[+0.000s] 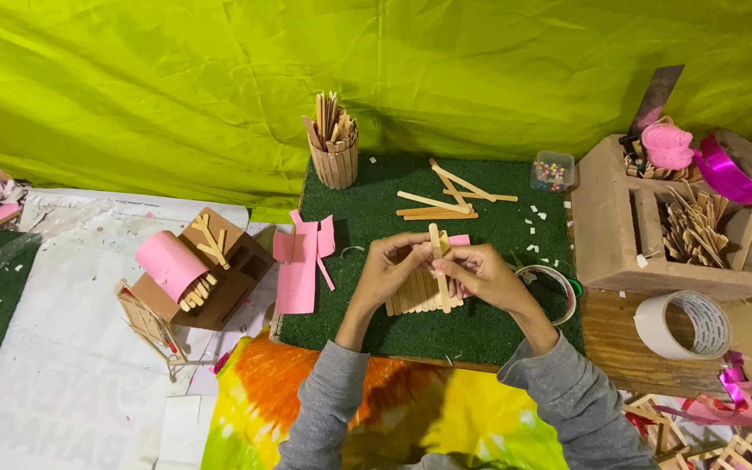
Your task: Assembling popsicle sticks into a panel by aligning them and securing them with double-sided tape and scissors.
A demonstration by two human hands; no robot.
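Note:
My left hand [391,265] and my right hand [479,271] meet over a green turf mat [350,300]. Together they pinch one wooden craft stick [435,242] that stands roughly upright between the fingertips. Under the hands lies a flat panel of wooden sticks [418,294] laid side by side. A small pink paper piece [459,240] shows just behind the right fingers. Both sleeves are grey.
Loose sticks [446,202] lie at the mat's back, a stick-built cup of sticks [333,148] at its back left, pink paper cutouts [302,257] to the left. A cardboard model with a pink roll [193,265], a tape roll [683,325], a cardboard organiser [620,235] and a bead box [553,171] surround.

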